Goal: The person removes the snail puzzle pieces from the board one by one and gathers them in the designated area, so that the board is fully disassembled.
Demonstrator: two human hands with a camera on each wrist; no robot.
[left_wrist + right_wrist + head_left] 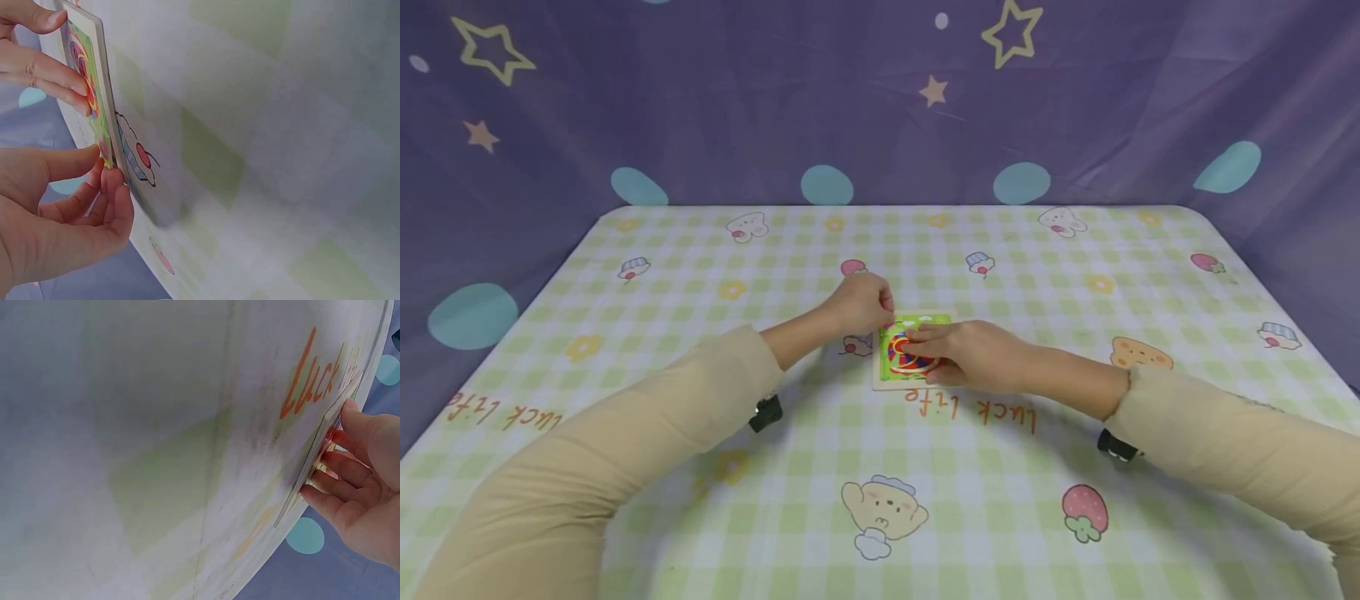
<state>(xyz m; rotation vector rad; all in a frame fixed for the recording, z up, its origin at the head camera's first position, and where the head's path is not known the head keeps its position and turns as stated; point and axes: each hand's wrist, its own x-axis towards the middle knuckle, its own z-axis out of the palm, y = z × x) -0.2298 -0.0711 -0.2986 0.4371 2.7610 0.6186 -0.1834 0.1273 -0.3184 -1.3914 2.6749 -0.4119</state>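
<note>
A small square picture puzzle [887,386] with a pale wooden border lies flat near the middle of the table. Its picture [910,365] is bright green with a red, blue and yellow spiral figure. At its far left corner, my left hand [862,302] pinches the green edge of the picture between thumb and fingertips, as the left wrist view [69,219] shows close up. My right hand [985,357] reaches in from the right, its extended fingers resting on the picture and covering its right part. The right thumb touches the near border in the right wrist view.
A green-and-white checked tablecloth [805,517] printed with cartoons, fruit and lettering covers the table. Behind and beside it hangs a purple curtain [737,100] with stars and teal spots. Small black devices [766,413] sit under both wrists.
</note>
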